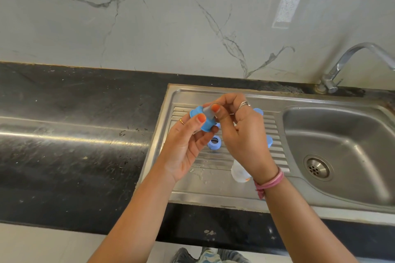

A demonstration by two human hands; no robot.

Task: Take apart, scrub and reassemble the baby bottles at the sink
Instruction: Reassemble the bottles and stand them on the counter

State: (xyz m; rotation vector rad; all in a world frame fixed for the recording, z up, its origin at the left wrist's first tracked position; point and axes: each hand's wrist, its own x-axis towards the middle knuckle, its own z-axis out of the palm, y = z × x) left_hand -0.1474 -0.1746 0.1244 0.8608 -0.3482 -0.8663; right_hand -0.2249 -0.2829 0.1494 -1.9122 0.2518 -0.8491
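While the left hand is gripping the blue screw collar by its rim above the ribbed draining board, the right hand is pinching the clear teat that is poking through the collar's hole. Whether the teat is being drawn in or pushed out cannot be told; either way, the step seems to be working the teat through the ring. To do it well, the pulling fingers should be taking the teat low on its neck rather than at the tip, easing it round a little at a time so the flange seats or frees evenly, while the left hand is keeping the collar steady without squeezing it out of round.

The collar's axis is lying tilted, with the teat pointing up and to the right, toward the right hand. On the board beneath, another blue ring is lying flat with its opening upward, further blue parts are showing past the right hand, and a clear bottle body is resting partly hidden under the right wrist.
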